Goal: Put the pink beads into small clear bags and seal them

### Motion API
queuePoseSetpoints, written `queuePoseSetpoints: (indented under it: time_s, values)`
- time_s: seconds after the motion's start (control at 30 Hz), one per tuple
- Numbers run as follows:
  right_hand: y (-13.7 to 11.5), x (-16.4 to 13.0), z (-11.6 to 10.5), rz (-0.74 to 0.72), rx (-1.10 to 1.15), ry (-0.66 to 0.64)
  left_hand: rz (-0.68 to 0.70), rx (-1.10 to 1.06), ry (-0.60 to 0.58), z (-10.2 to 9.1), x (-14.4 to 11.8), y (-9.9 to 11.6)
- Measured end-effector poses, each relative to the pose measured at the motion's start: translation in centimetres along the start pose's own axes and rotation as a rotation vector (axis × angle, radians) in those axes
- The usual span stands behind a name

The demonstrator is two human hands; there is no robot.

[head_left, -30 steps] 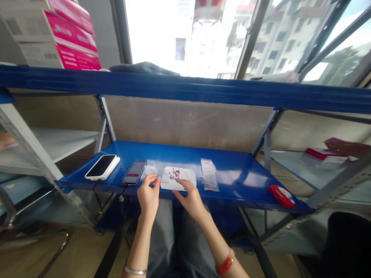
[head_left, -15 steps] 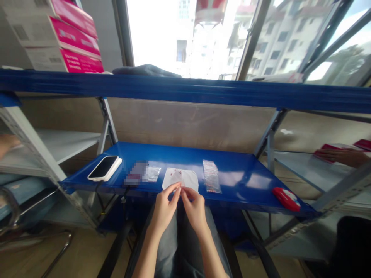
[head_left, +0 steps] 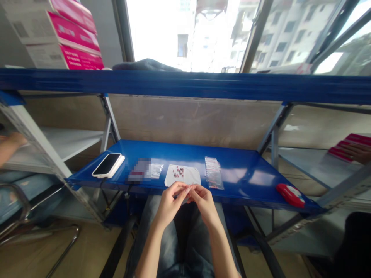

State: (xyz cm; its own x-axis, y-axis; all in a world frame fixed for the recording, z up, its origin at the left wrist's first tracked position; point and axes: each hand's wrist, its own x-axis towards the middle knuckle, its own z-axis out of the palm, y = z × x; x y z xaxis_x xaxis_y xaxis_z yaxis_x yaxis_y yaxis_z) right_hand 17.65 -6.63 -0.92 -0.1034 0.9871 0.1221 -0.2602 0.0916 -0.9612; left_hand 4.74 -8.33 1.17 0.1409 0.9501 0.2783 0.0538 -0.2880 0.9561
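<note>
Just past the shelf's near edge, my left hand [head_left: 174,199] and my right hand [head_left: 201,197] meet fingertip to fingertip. Both are closed in a pinch on what looks like a small clear plastic bag, mostly hidden by the fingers. Beyond them a white paper sheet [head_left: 191,175] lies on the blue shelf, with several small dark red beads [head_left: 178,171] scattered on its left half. To the right of the paper lies a stack of clear plastic bags [head_left: 213,173] with small reddish contents. A flat clear bag [head_left: 157,170] is on the paper's left.
A phone in a white case [head_left: 108,166] lies at the left of the blue shelf [head_left: 240,166]. A red and white object [head_left: 290,195] sits at the right end. Other people's hands show at a left shelf [head_left: 69,139] and by pink boxes [head_left: 346,148] at far right.
My hands have drawn back towards me and slightly right, off the paper, with the bag lowered between the fingers. More beads now show on the paper. The view has shifted slightly.
</note>
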Motion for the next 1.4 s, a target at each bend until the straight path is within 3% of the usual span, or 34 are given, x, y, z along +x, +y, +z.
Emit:
queuePoseSetpoints:
  time_s: [0.2, 0.4, 0.53, 0.7, 0.83, 1.1, 1.4]
  values:
    - [0.0, -0.1, -0.4, 0.045, -0.011, -0.023, -0.047, 0.024, -0.128, -0.8, -0.1, 0.1]
    - [-0.5, -0.6, 0.0, 0.070, 0.017, -0.219, -0.143, -0.087, -0.257, -1.4, -0.2, -0.1]
    - [-0.4, -0.6, 0.2, 0.070, 0.010, -0.251, -0.116, 0.022, -0.176, -1.5, -0.3, -0.1]
    - [0.6, -0.1, -0.1, -0.005, -0.194, -0.140, 0.018, 0.558, 0.006, -0.7, -0.5, -0.5]
    - [0.5, -0.3, 0.0, -0.097, -0.410, -0.065, 0.083, 0.873, 0.074, -0.1, -0.5, -0.9]
    - [-0.1, -1.0, 0.8, -0.159, -0.651, 0.084, 0.100, 1.001, 0.100, 0.4, -0.3, -0.9]
    - [-0.3, -1.0, -0.1, -0.119, -0.757, 0.083, 0.090, 1.013, 0.110, 1.4, -0.3, -1.8]
